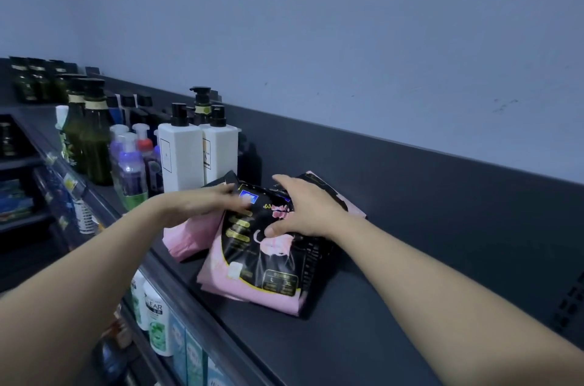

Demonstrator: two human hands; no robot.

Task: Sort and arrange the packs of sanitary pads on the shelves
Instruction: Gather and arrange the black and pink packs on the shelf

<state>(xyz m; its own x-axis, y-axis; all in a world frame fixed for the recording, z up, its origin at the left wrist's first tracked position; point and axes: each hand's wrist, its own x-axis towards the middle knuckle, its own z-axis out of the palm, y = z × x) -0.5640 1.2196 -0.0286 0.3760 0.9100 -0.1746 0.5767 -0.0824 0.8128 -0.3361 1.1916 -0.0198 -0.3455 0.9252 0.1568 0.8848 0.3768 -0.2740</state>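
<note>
Black-and-pink packs of sanitary pads lie in a loose heap on the dark top shelf (379, 306). The front pack (262, 265) lies tilted toward the shelf's front edge. My right hand (303, 208) rests on top of it, fingers spread and curled over its upper edge, thumb pressing its face. My left hand (205, 205) reaches in from the left and holds the pack's upper left corner. A second pack (189, 237), mostly pink, sits partly under my left hand. Another pack (331, 192) shows behind my right hand.
Two white pump bottles (183, 151) stand just left of the packs, with purple bottles (131, 167) and dark green bottles (91, 135) further left. Shampoo bottles (155, 319) fill the shelf below. The shelf's low back wall (410, 170) runs behind the packs.
</note>
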